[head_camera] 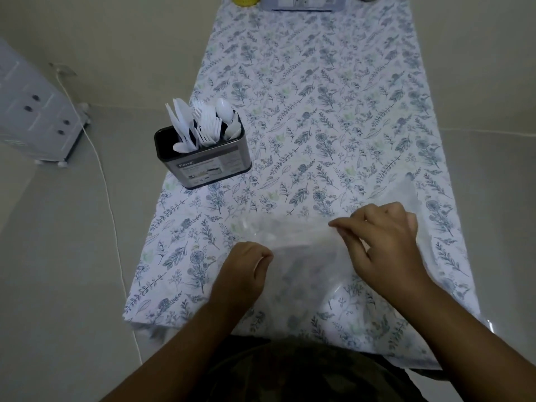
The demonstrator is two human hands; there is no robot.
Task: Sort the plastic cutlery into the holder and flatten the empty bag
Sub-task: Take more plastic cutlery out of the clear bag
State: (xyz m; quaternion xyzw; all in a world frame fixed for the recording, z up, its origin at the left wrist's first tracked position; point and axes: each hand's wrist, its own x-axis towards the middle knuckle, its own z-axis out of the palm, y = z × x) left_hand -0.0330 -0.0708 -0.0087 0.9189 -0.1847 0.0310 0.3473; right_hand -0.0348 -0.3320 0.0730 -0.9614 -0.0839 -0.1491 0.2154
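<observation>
Cutlery holder point(203, 153) filled, upper left; our left hand point(246, 271) and right hand point(385, 245) pinch the clear plastic bag point(304, 256), which next wants smoothing flat, we judge.

A long, narrow worktop point(333, 91) runs from the bottom of the frame to the top centre, covered by a white cloth point(362, 117) printed with blue-grey leaves and flowers. At the left centre of the frame, near the worktop's left edge, stands 1 dark metal holder point(214, 166) with a label on its front, filled with upright white plastic cutlery point(203, 123). A clear plastic bag point(304, 256) lies on the cloth at the lower centre. At the top edge sit a yellow object point(245, 0) and a grey flat object point(301, 2), both cut off.
</observation>
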